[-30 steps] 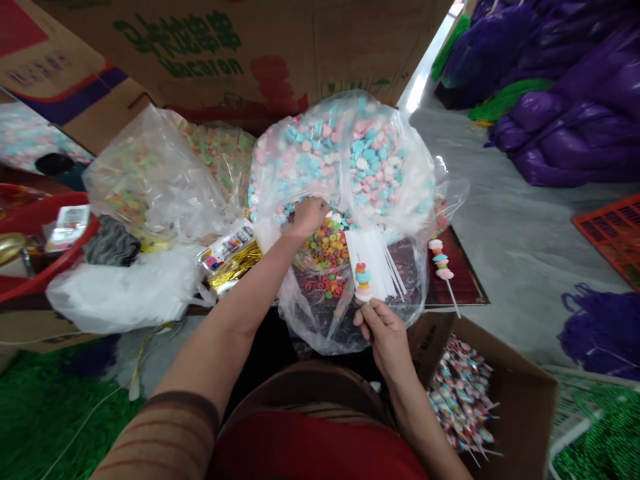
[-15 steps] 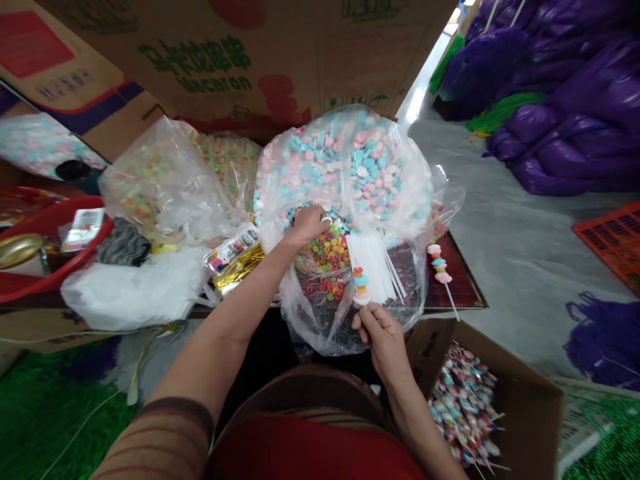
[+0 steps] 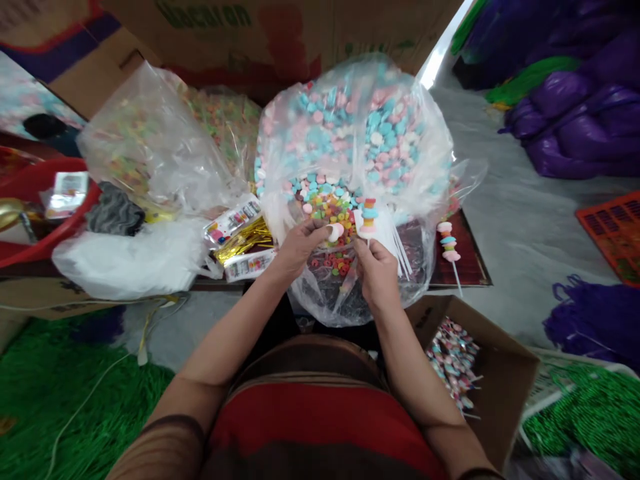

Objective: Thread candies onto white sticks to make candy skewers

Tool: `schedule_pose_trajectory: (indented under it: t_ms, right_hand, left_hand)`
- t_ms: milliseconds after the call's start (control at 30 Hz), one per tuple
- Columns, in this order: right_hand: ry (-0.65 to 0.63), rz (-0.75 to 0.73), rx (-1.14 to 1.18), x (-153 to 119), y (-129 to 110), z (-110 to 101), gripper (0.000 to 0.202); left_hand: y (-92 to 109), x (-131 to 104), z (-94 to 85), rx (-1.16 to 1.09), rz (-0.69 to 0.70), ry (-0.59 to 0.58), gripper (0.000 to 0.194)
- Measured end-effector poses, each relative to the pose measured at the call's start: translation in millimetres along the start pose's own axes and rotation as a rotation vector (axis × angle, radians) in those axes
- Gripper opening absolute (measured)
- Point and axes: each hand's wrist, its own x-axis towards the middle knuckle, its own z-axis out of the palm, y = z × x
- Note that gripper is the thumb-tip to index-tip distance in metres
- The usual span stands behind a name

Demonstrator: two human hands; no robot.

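Note:
Between the thumb and fingers of my left hand [image 3: 301, 248] are pale candies [image 3: 335, 232], one white and one pink. My right hand [image 3: 378, 272] pinches the stick of a candy skewer [image 3: 369, 215], its stacked red, blue, orange and pink pieces pointing up. Below both hands lies a clear plastic bag [image 3: 320, 308] with small ring candies [image 3: 342, 267] in it. White sticks [image 3: 393, 243] fan out just right of the skewer. A big bag of pink, blue and white candies [image 3: 320, 133] stands behind. Another candy skewer [image 3: 448, 243] lies at the table's right edge.
A cardboard box [image 3: 500, 380] at lower right holds many wrapped skewers. On the left are a red basin [image 3: 75, 230], white plastic bags [image 3: 127, 263] and gold twist ties [image 3: 247, 241]. A large carton [image 3: 300, 40] stands behind; purple bundles [image 3: 570, 127] lie on the floor.
My left hand has come out of the candy pile toward me, now with pale candies in its fingers. My right hand has raised the skewer slightly. The camera view has tilted down.

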Motion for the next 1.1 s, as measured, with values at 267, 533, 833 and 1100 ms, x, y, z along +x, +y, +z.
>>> schedule_pose_trajectory:
  t_ms: [267,533,833,1100]
  right_hand:
    - [-0.066,0.101,0.049,-9.8,-1.3,7.5,0.037]
    - [-0.093,0.099,0.013,-14.5,-0.4,13.4,0.037]
    - [-0.019,-0.047,-0.135,-15.7,10.2,11.6,0.028]
    - [-0.113,0.036,-0.002,-30.9,-1.6,-0.2,0.038]
  left_hand:
    - [-24.0,-27.1,-3.3,-0.281,-0.129,-0.069,0.025]
    - [-32.5,-34.5,5.2,-0.256,-0.114,-0.042,0.017]
    - [-28.1,-43.1,-5.2,0.039,0.025,-0.167,0.029]
    - [-28.2,-32.7,-2.4,-0.074,-0.128,-0.021,0.023]
